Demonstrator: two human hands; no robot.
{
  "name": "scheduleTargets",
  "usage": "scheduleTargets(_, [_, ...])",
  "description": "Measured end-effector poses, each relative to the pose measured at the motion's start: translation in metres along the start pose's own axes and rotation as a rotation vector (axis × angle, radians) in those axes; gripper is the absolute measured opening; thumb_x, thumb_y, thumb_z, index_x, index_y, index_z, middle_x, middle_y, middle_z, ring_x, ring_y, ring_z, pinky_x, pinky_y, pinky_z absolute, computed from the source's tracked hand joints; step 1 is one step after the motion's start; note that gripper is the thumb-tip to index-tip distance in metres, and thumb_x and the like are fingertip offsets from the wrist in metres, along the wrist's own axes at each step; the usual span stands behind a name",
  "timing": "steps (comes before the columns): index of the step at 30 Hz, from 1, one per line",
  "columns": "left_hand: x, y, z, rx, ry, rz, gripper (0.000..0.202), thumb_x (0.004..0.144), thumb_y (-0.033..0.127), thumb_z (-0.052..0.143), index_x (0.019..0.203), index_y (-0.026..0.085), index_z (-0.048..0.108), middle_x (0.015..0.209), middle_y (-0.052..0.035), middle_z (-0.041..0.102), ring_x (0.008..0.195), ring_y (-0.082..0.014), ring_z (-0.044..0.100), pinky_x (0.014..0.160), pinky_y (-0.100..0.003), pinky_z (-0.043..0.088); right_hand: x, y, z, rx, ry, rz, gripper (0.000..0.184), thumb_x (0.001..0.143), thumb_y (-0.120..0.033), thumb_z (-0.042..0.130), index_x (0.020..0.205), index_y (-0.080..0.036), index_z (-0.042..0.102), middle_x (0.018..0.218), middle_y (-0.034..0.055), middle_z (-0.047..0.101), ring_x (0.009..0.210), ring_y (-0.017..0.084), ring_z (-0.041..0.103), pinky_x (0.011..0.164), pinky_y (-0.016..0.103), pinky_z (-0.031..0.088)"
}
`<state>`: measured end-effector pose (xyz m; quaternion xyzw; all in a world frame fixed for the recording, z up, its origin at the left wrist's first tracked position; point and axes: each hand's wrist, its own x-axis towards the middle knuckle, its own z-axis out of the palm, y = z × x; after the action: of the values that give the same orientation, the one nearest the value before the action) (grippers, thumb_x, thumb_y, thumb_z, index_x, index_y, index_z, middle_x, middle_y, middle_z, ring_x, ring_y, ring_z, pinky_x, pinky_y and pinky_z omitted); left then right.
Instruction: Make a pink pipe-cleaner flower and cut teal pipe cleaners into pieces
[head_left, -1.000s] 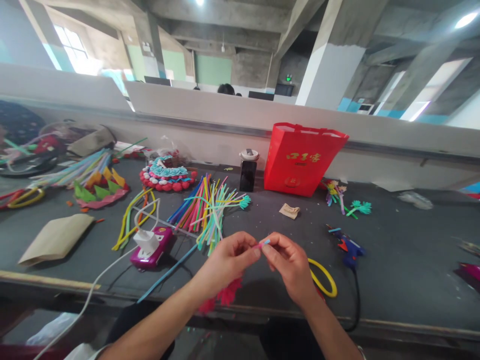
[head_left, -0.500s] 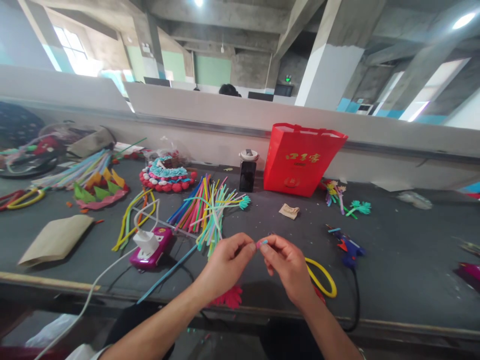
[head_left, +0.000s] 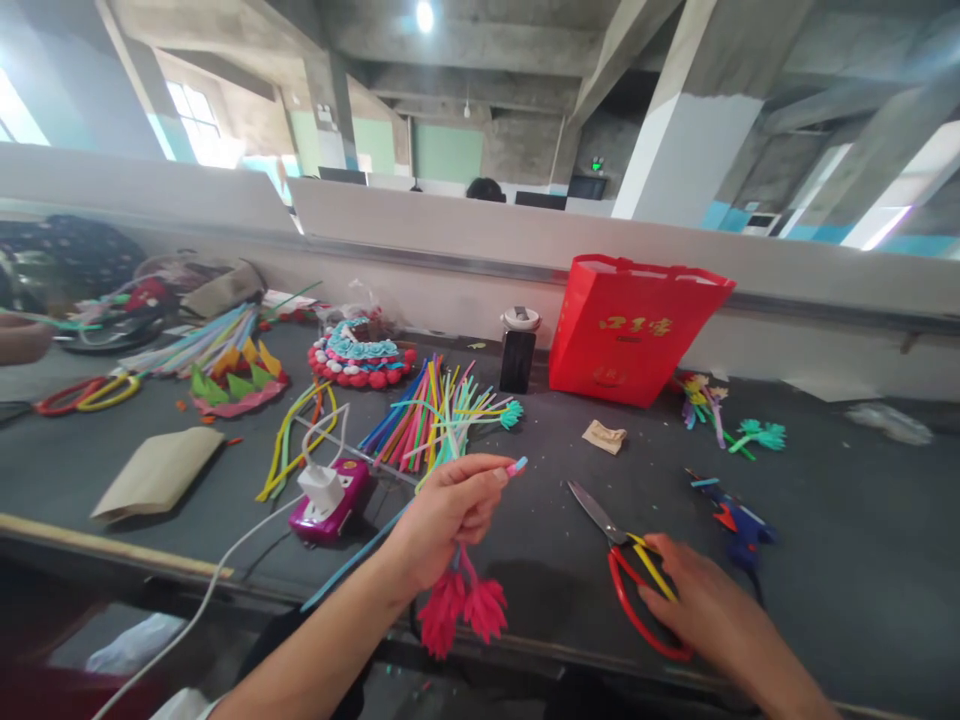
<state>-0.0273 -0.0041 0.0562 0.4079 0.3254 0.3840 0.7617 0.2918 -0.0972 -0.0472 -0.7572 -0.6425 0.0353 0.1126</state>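
Observation:
My left hand (head_left: 450, 512) is raised over the dark table (head_left: 825, 560) near its front edge and is closed on a pink pipe-cleaner flower stem (head_left: 463, 600). The stem's pink and blue tip sticks out past my fingertips, and red-pink fluffy heads hang below my palm. My right hand (head_left: 701, 600) lies low on the table to the right, its fingers on the handles of the red scissors (head_left: 626, 580). The scissor blades point up and left, and a yellow loop lies across the handles. Whether the right hand's fingers have closed round the handles is not clear.
A pile of coloured pipe cleaners (head_left: 427, 420) lies behind my left hand. A magenta power strip (head_left: 334, 495) with a white plug and cord sits left. A blue glue gun (head_left: 739, 525), a red bag (head_left: 634, 330), a dark bottle (head_left: 517, 355) and finished craft pieces stand further back.
My right hand let go of the stem tip and dropped right and down onto the red scissors. My left hand keeps the stem. The camera view shifted slightly left.

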Motion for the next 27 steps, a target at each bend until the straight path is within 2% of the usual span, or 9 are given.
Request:
scheduleTargets(5, [0.004, 0.001, -0.006, -0.045, -0.004, -0.004, 0.028, 0.076, 0.033, 0.075, 0.094, 0.014, 0.067, 0.053, 0.0105, 0.028, 0.043, -0.0023, 0.016, 0.040, -0.019, 0.008, -0.002, 0.005, 0.007, 0.182, -0.093, -0.082, 0.065, 0.073, -0.027, 0.059, 0.138, -0.023, 0.052, 0.121, 0.0098, 0.069, 0.103, 0.028, 0.068, 0.087, 0.036, 0.052])
scheduleTargets(9, [0.004, -0.003, -0.003, -0.011, 0.022, 0.037, 0.028, 0.076, 0.033, 0.075, 0.095, 0.015, 0.066, 0.051, 0.0107, 0.032, 0.041, -0.0019, 0.017, 0.040, -0.019, 0.009, 0.006, -0.011, 0.011, 0.147, -0.143, 0.034, 0.066, 0.074, -0.023, 0.053, 0.138, -0.009, 0.050, 0.092, 0.0138, 0.075, 0.085, 0.030, 0.071, 0.074, 0.035, 0.051])
scheduleTargets(11, [0.003, -0.004, -0.001, 0.006, 0.050, 0.089, 0.029, 0.076, 0.033, 0.075, 0.097, 0.015, 0.066, 0.051, 0.0102, 0.035, 0.041, -0.0020, 0.020, 0.040, -0.019, 0.010, 0.009, -0.018, 0.012, 0.203, -0.147, 0.119, 0.062, 0.071, -0.024, 0.054, 0.131, -0.009, 0.056, 0.073, 0.0094, 0.072, 0.069, 0.028, 0.069, 0.065, 0.034, 0.048])
scheduleTargets(15, [0.002, -0.006, 0.003, 0.061, 0.121, 0.204, 0.033, 0.076, 0.034, 0.075, 0.102, 0.015, 0.066, 0.054, 0.0082, 0.044, 0.043, -0.0026, 0.026, 0.041, -0.019, 0.017, 0.006, -0.031, 0.006, 0.839, -0.213, 0.165, 0.048, 0.069, -0.039, 0.064, 0.113, -0.020, 0.064, 0.065, 0.0013, 0.063, 0.057, 0.020, 0.061, 0.055, 0.029, 0.046])
scheduleTargets(19, [0.001, -0.010, 0.007, 0.125, 0.202, 0.309, 0.036, 0.078, 0.035, 0.072, 0.107, 0.016, 0.066, 0.061, 0.0056, 0.051, 0.046, -0.0029, 0.031, 0.044, -0.018, 0.023, -0.008, -0.068, -0.003, 1.518, -0.429, 0.108, 0.057, 0.071, -0.055, 0.072, 0.118, -0.023, 0.061, 0.078, 0.0046, 0.064, 0.063, 0.019, 0.061, 0.058, 0.032, 0.050])
scheduleTargets(21, [0.000, -0.013, 0.010, 0.132, 0.214, 0.336, 0.035, 0.081, 0.037, 0.070, 0.108, 0.016, 0.064, 0.063, 0.0050, 0.052, 0.047, -0.0034, 0.033, 0.044, -0.018, 0.024, -0.013, -0.095, -0.005, 1.704, -0.437, 0.025, 0.068, 0.061, -0.048, 0.083, 0.120, -0.024, 0.058, 0.079, 0.0033, 0.062, 0.068, 0.021, 0.063, 0.060, 0.034, 0.051])
scheduleTargets(23, [-0.001, -0.016, 0.013, 0.107, 0.199, 0.329, 0.031, 0.084, 0.039, 0.065, 0.106, 0.017, 0.062, 0.062, 0.0051, 0.051, 0.048, -0.0040, 0.032, 0.044, -0.018, 0.024, -0.014, -0.121, -0.007, 1.835, -0.340, -0.009, 0.064, 0.065, -0.040, 0.083, 0.120, -0.025, 0.055, 0.076, -0.0014, 0.054, 0.062, 0.016, 0.059, 0.054, 0.030, 0.050])
scheduleTargets(25, [-0.004, -0.017, 0.016, 0.061, 0.184, 0.309, 0.025, 0.088, 0.039, 0.061, 0.103, 0.018, 0.058, 0.061, 0.0055, 0.051, 0.047, -0.0043, 0.030, 0.044, -0.019, 0.022, -0.010, -0.138, -0.008, 1.852, -0.280, -0.017, 0.049, 0.071, -0.033, 0.080, 0.114, -0.026, 0.057, 0.072, -0.0042, 0.050, 0.056, 0.013, 0.057, 0.051, 0.028, 0.050])
scheduleTargets(27, [-0.007, -0.016, 0.019, 0.022, 0.183, 0.306, 0.020, 0.089, 0.037, 0.058, 0.098, 0.020, 0.055, 0.061, 0.0060, 0.051, 0.045, -0.0043, 0.028, 0.043, -0.019, 0.021, -0.004, -0.147, -0.008, 1.810, -0.195, -0.050, 0.050, 0.072, -0.031, 0.078, 0.116, -0.027, 0.056, 0.078, -0.0013, 0.056, 0.067, 0.018, 0.064, 0.062, 0.033, 0.055])
